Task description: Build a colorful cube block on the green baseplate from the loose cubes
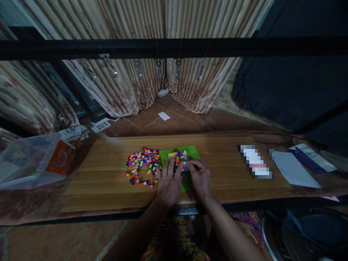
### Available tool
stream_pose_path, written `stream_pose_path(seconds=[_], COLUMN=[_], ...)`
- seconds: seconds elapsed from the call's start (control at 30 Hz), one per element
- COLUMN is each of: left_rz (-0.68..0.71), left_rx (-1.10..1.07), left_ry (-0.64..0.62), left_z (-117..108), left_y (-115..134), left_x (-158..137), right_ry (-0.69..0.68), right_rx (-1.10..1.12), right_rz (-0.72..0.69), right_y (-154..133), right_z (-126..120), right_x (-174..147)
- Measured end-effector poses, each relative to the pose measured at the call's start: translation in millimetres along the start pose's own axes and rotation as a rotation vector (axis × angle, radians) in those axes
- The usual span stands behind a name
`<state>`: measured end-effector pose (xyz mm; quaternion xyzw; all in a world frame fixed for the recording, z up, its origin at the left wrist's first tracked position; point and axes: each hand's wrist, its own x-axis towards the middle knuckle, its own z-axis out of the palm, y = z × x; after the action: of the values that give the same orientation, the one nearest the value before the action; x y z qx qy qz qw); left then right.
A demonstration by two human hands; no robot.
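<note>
Striped curtains [122, 25] hang across the far side of this dim room, above a tiled floor [152, 121], and a long wooden bench [225, 145] runs left to right before them. At the left end sits a clear plastic box [27, 159] with an orange label [60, 156]; a little green shows through its wall, though I can't make out what it is. Next comes a loose spread of small coloured bricks [145, 158], with a bare gap toward its near side, reaching up to the left edge of a green board [194, 150].

The left hand [168, 185] lies over the board's left part, fingers spread apart; it is the hand nearer the loose bricks, which lie just to its left. Beyond its fingertips, on the board, is a patch of set bricks [178, 156], its near part covered, so I can't judge its long axis.

From the right hand [200, 174], that patch lies to the left and far side. Its grip bends in at the patch's right edge; whether thumb and finger meet or pinch a brick, I can't tell. Well to the right lie a blurred-out object [255, 162] and white paper [296, 169].
</note>
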<state>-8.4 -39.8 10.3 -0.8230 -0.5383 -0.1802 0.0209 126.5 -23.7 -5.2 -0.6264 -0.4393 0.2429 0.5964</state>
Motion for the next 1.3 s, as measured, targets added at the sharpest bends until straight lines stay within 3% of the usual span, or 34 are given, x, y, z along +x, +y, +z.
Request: stream_pose_path(seconds=[0.43,0.8,1.0,1.2,1.3], left_rz=[-0.007,0.009,0.018,-0.073,-0.198], left_rx=[0.055,0.109,-0.017,-0.222,-0.260], left_ry=[-0.002,-0.005,-0.017,0.158,0.277], left_z=[1.5,8.6,-1.8,-23.9,-28.6], left_y=[3.6,2.2,-0.9,-28.1,-58.3], left_x=[8.3,4.7,4.2,-26.0,-51.1], right_ry=[-0.008,-0.045,-0.067,0.064,-0.006], right_rx=[0.107,0.120,0.219,0.182,0.098], right_rz=[0.246,0.253,0.258,0.219,0.130], right_y=[1.4,-2.2,-3.7,-2.3,-7.5], right_z=[7.8,5.9,-0.9,-24.4,-27.4], right_x=[10.5,12.0,12.4,-4.6,-29.0])
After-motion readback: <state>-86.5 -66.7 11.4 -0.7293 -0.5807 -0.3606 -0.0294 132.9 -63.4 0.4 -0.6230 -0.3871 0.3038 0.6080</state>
